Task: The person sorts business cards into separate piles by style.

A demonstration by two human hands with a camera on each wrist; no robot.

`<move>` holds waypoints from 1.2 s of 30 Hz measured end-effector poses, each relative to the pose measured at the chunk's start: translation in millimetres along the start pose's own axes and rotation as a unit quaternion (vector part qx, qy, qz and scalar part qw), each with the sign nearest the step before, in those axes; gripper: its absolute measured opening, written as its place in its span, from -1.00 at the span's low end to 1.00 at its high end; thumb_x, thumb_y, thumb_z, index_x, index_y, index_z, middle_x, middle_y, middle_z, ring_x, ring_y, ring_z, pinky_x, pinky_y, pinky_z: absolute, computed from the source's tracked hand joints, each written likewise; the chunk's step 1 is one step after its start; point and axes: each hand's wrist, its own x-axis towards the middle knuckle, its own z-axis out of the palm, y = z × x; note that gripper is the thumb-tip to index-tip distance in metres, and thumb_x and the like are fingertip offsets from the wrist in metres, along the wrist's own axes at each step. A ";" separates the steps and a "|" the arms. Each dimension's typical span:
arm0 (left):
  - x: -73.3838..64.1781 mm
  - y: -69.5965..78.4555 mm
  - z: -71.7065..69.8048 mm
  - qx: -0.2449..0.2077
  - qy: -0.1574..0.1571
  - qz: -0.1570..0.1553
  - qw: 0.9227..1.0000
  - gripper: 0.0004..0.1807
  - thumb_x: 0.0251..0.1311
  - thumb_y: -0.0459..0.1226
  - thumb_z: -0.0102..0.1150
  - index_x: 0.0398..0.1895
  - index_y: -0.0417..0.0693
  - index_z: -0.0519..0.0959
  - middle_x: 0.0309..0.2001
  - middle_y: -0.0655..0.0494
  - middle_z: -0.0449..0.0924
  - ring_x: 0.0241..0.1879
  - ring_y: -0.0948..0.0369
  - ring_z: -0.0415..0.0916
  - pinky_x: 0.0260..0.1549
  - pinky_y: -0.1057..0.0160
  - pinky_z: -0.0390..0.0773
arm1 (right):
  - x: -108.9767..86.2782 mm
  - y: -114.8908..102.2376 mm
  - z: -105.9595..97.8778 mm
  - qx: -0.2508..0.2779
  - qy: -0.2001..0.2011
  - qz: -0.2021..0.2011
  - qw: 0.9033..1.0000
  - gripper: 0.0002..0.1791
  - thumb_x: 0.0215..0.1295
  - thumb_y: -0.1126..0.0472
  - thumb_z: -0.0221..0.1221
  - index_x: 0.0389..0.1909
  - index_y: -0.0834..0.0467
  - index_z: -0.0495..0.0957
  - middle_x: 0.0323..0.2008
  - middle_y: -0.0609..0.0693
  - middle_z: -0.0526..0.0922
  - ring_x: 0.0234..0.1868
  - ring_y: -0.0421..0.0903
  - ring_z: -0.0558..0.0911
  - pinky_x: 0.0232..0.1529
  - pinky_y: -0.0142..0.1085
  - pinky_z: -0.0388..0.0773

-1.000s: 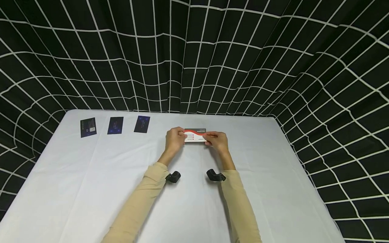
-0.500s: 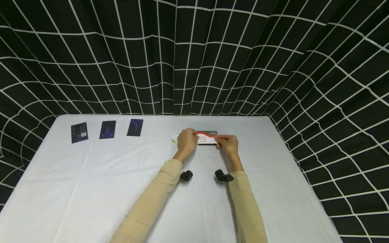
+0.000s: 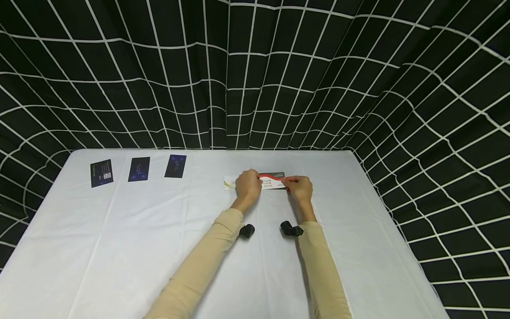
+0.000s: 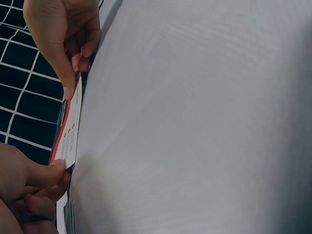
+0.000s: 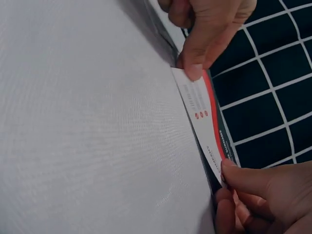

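Observation:
Both hands hold a business card (image 3: 272, 176) at its two ends, close over the far part of the white table. The card is white with a red wave and a dark grey band along its far edge. My left hand (image 3: 249, 184) pinches the left end, thumb on top, also seen in the left wrist view. At the right end, the thumb and fingers of my right hand (image 3: 299, 188) pinch the corner. From behind the left hand a second white card (image 3: 229, 182) with a green curve sticks out, partly hidden.
Three dark cards lie in a row at the far left: one with a QR code (image 3: 101, 173), a blue-black middle card (image 3: 138, 169) and another blue-black card (image 3: 175, 166). A black curtain with a white grid (image 3: 191, 88) stands behind the table (image 3: 119, 248).
Both hands have moved right with the card, and the view has shifted slightly. The white card with the green curve now shows left of the left hand.

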 end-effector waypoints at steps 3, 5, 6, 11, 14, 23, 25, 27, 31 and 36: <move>0.9 -1.5 -1.9 0.031 0.005 -0.010 0.999 -0.90 0.11 -0.30 0.36 -0.52 -0.11 0.71 -0.42 -0.03 0.72 -0.34 -0.02 0.68 -0.39 0.02 0.59 | 0.2 -4.4 4.6 -0.019 0.000 -0.006 1.000 -0.74 0.18 0.10 0.35 -0.28 0.24 0.76 -0.59 0.02 0.70 -0.68 -0.32 0.49 -0.60 -0.44 0.36; 1.2 -2.4 -3.3 0.048 0.007 -0.013 0.999 -0.89 0.11 -0.29 0.36 -0.52 -0.11 0.69 -0.42 -0.04 0.72 -0.34 -0.02 0.69 -0.39 0.02 0.59 | 0.2 -7.3 7.7 -0.027 -0.004 -0.002 1.000 -0.74 0.17 0.09 0.35 -0.27 0.22 0.76 -0.58 0.02 0.71 -0.67 -0.30 0.51 -0.59 -0.42 0.36; 1.5 -2.9 -3.7 0.054 0.010 -0.011 0.998 -0.89 0.11 -0.29 0.36 -0.51 -0.12 0.69 -0.41 -0.05 0.72 -0.34 -0.02 0.69 -0.40 0.02 0.60 | 0.2 -8.7 9.1 -0.031 -0.004 0.000 1.000 -0.74 0.17 0.09 0.35 -0.27 0.21 0.76 -0.56 0.02 0.71 -0.66 -0.29 0.52 -0.58 -0.41 0.35; 1.2 -6.3 -6.8 0.074 0.021 0.000 0.997 -0.87 0.09 -0.31 0.39 -0.35 -0.16 0.63 -0.38 -0.11 0.72 -0.34 -0.05 0.69 -0.39 0.02 0.61 | 1.3 -15.2 16.4 -0.049 -0.001 0.002 0.999 -0.75 0.13 0.07 0.38 -0.28 0.15 0.77 -0.45 0.02 0.75 -0.50 -0.17 0.59 -0.46 -0.35 0.36; 0.4 -9.5 -8.8 0.079 0.021 0.002 0.997 -0.87 0.10 -0.31 0.37 -0.31 -0.15 0.63 -0.35 -0.11 0.72 -0.32 -0.05 0.69 -0.38 0.02 0.62 | 0.8 -19.0 19.7 -0.067 -0.005 0.000 0.998 -0.76 0.15 0.05 0.37 -0.27 0.13 0.77 -0.37 0.03 0.76 -0.38 -0.08 0.62 -0.41 -0.30 0.39; -6.5 -16.8 -19.3 0.032 0.017 -0.004 0.999 -0.83 0.15 -0.34 0.29 -0.18 -0.13 0.67 -0.28 -0.08 0.73 -0.29 -0.03 0.68 -0.34 0.01 0.59 | -8.2 -37.5 28.9 -0.077 -0.023 -0.032 0.996 -0.73 0.23 0.06 0.29 -0.18 0.16 0.75 -0.26 0.10 0.75 -0.28 0.04 0.64 -0.35 -0.23 0.43; -6.7 -18.1 -25.4 0.024 0.028 -0.008 0.999 -0.82 0.17 -0.31 0.30 -0.16 -0.12 0.67 -0.28 -0.07 0.73 -0.29 -0.03 0.68 -0.35 0.01 0.58 | -11.4 -46.6 33.4 -0.059 -0.025 -0.055 0.996 -0.74 0.22 0.08 0.30 -0.20 0.17 0.75 -0.35 0.10 0.74 -0.42 -0.07 0.59 -0.43 -0.27 0.38; -6.1 -19.7 -34.5 0.020 0.038 -0.014 0.999 -0.81 0.18 -0.30 0.29 -0.14 -0.12 0.67 -0.27 -0.08 0.73 -0.29 -0.04 0.68 -0.36 0.01 0.58 | -14.2 -58.0 38.5 -0.039 -0.034 -0.080 0.995 -0.76 0.22 0.11 0.30 -0.22 0.19 0.75 -0.41 0.10 0.72 -0.52 -0.14 0.53 -0.50 -0.33 0.33; -2.8 -31.3 -53.1 0.020 0.055 -0.026 0.998 -0.79 0.19 -0.28 0.30 -0.12 -0.13 0.67 -0.26 -0.09 0.73 -0.29 -0.06 0.69 -0.37 -0.01 0.60 | -17.0 -81.9 53.1 -0.014 -0.066 -0.123 0.990 -0.78 0.23 0.17 0.32 -0.21 0.23 0.74 -0.42 0.13 0.73 -0.55 -0.06 0.61 -0.57 -0.41 0.32; -1.2 -61.6 -72.5 0.024 0.078 -0.056 0.995 -0.78 0.17 -0.28 0.30 -0.13 -0.16 0.68 -0.26 -0.13 0.73 -0.28 -0.13 0.68 -0.37 -0.05 0.59 | -18.3 -101.2 80.6 -0.025 -0.109 -0.167 0.980 -0.78 0.22 0.18 0.33 -0.18 0.22 0.73 -0.32 0.13 0.75 -0.32 0.04 0.70 -0.39 -0.31 0.49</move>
